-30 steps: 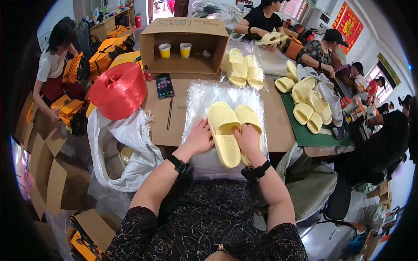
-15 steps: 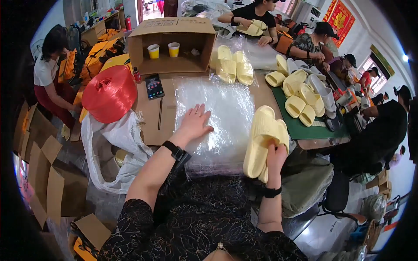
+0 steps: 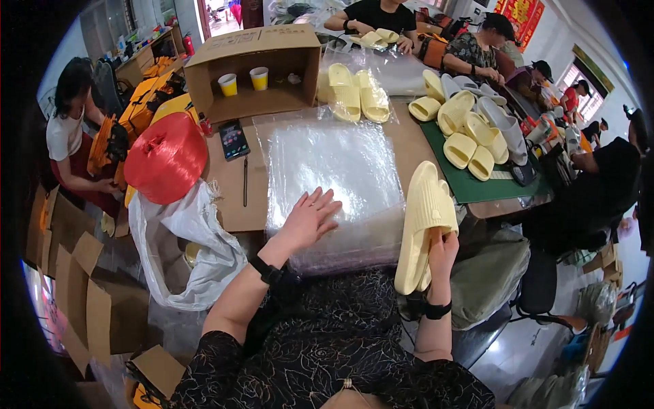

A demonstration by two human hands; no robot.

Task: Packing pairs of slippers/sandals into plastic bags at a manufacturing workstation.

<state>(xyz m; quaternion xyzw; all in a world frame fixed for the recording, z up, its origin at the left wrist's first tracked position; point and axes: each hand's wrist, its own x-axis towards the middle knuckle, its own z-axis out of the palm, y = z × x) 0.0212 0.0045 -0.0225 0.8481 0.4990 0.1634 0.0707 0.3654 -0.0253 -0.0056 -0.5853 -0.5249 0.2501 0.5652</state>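
Note:
A pair of pale yellow slide slippers [image 3: 424,221] is gripped in my right hand [image 3: 443,253], the two pressed together and held upright to the right of the stack. My left hand [image 3: 310,218] lies with fingers stretched out on a stack of clear plastic bags [image 3: 340,160] in front of me. The bags shine in the light, and their near edge hangs close to my body. Beyond the stack, another pair of yellow slippers [image 3: 359,94] rests in a clear bag.
On the right, several yellow and grey slippers [image 3: 470,129] lie piled on a green mat [image 3: 507,185]. A cardboard box [image 3: 253,45] with two cups stands behind. A phone [image 3: 234,140], a thin stick [image 3: 245,183] and a red twine roll [image 3: 165,157] are on the left. Other people work around.
My left hand has slid nearer to me over the bags. My right hand has shifted slightly right and down with the slippers, which now stand more upright. The view has turned a little.

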